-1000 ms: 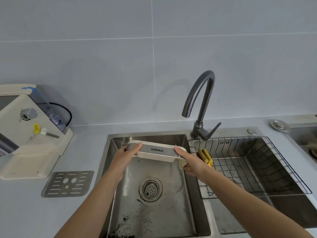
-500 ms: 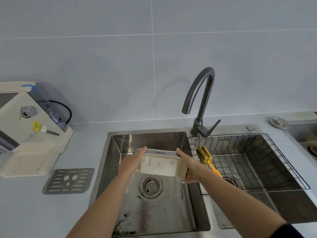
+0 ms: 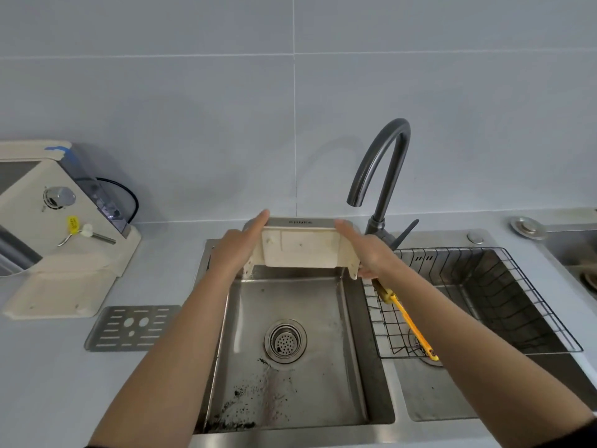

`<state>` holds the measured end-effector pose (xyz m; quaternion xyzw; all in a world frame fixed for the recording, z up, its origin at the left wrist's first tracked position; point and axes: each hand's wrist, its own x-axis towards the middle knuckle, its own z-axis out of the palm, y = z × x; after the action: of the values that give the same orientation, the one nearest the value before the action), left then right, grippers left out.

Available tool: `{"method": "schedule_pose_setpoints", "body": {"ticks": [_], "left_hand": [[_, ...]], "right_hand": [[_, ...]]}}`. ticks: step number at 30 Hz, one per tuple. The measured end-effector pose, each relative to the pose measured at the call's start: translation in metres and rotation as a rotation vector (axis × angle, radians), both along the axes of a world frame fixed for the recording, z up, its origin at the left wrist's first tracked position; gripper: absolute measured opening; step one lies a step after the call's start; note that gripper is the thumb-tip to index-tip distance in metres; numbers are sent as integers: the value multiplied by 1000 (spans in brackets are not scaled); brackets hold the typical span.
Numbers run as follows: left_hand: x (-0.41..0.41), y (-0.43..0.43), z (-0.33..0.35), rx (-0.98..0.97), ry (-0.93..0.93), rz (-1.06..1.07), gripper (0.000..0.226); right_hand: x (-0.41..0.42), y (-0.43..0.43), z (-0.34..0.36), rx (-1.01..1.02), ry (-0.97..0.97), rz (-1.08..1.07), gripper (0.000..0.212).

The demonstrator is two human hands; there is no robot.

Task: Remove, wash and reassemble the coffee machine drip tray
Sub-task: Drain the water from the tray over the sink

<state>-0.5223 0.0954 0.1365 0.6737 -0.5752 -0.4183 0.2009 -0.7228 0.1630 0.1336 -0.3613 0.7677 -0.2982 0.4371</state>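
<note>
From the head camera, the person is holding the cream drip tray (image 3: 305,250) up over the back edge of the left sink basin (image 3: 290,367), tipped so its underside is facing the camera and its metal-trimmed front edge is pointing up toward the wall. The left hand (image 3: 235,245) is gripping the tray's left end, fingers stretched along the side, while the right hand (image 3: 368,253) is clasping the right end, thumb running along the top corner. Dark coffee grounds (image 3: 245,402) are lying scattered on the basin floor in front of the round drain strainer (image 3: 285,341). The dark gooseneck faucet (image 3: 381,176) is standing just right of the tray, its spout arching over toward the left basin. In the right basin a wire rack (image 3: 478,302) is sitting, with a yellow-handled brush (image 3: 407,318) lying across its left side beneath the right forearm. On the counter to the left, the cream coffee machine (image 3: 58,234) is standing, and the perforated metal grate (image 3: 129,328) is lying flat just in front of it.
</note>
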Motion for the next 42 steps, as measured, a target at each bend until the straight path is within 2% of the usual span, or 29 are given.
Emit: {"method": "schedule_pose_setpoints", "body": {"ticks": [3, 6, 8, 9, 12, 14, 17, 20, 21, 24, 26, 27, 29, 33, 35, 37, 38, 40, 42], "left_hand": [[1, 1, -3, -4, -21, -11, 84], [0, 16, -36, 220, -67, -139, 81], [3, 26, -61, 416, -80, -169, 83], [5, 27, -67, 451, -91, -159, 85], [1, 24, -55, 363, -90, -149, 83], [-2, 14, -38, 249, -67, -141, 81], [-2, -2, -12, 112, -8, -22, 91], [-3, 5, -15, -17, -68, 19, 77], [-3, 13, -23, -12, -93, 5, 75], [-2, 37, -63, 310, -79, -85, 82], [-2, 40, -76, 409, -39, -122, 85], [-2, 36, -78, 389, -37, -117, 95], [-2, 27, -69, 322, -51, -85, 108], [0, 12, -46, 181, -44, -12, 90], [1, 14, -50, 148, -94, -11, 82], [2, 26, -66, 214, -107, -78, 77], [4, 34, -78, 289, -71, -121, 77], [7, 41, -99, 379, -8, -138, 78], [10, 42, -103, 416, 17, -90, 82]], "right_hand": [[-1, -1, -11, -26, 26, -14, 84], [5, 11, -48, 218, -191, -34, 95], [10, 25, -69, 396, -251, 51, 100], [12, 27, -74, 432, -273, 58, 103], [14, 22, -64, 376, -203, 68, 97], [9, 10, -45, 278, -104, 57, 92], [-1, -6, -18, 90, -11, 18, 89], [-3, -2, -21, 2, 28, 20, 87], [-1, 4, -32, 50, 3, 23, 91], [3, 27, -77, 339, -231, 38, 93], [5, 32, -88, 408, -266, 54, 104], [6, 31, -86, 404, -248, 46, 106], [7, 22, -74, 321, -165, 43, 95], [1, 2, -57, 182, -79, -30, 81], [4, 6, -63, 157, -55, -27, 80], [8, 17, -75, 256, -228, -51, 91], [12, 24, -78, 318, -298, -34, 89], [16, 33, -87, 385, -244, -9, 79], [18, 34, -86, 382, -153, 0, 80]]}}
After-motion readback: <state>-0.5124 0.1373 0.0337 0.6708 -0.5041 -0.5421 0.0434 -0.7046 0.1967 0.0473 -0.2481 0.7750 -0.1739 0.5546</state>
